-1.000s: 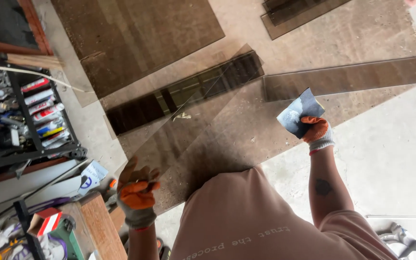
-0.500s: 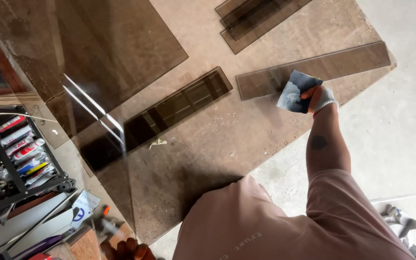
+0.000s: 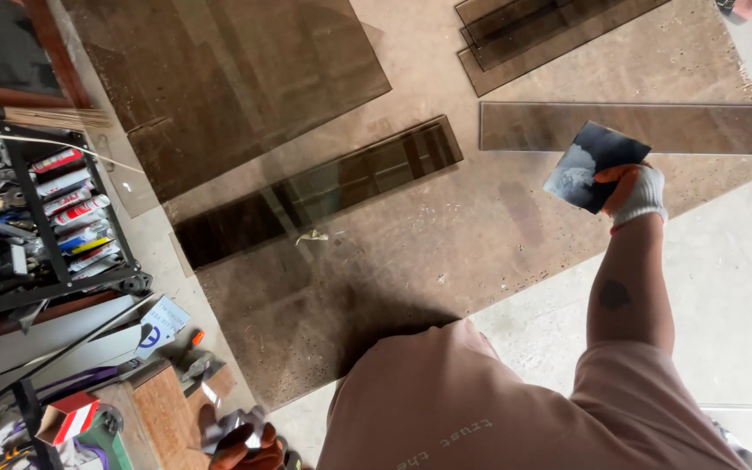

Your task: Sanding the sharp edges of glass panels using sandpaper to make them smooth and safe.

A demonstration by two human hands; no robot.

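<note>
The right hand [image 3: 635,193], in a white and orange glove, has its fingers closed around a small dark card [image 3: 594,165]. The card sits just over the near edge of a long glass strip [image 3: 707,129] on the brown board [image 3: 480,235]. The left hand [image 3: 245,442], low down, grips something small and pale that is blurred.
</note>
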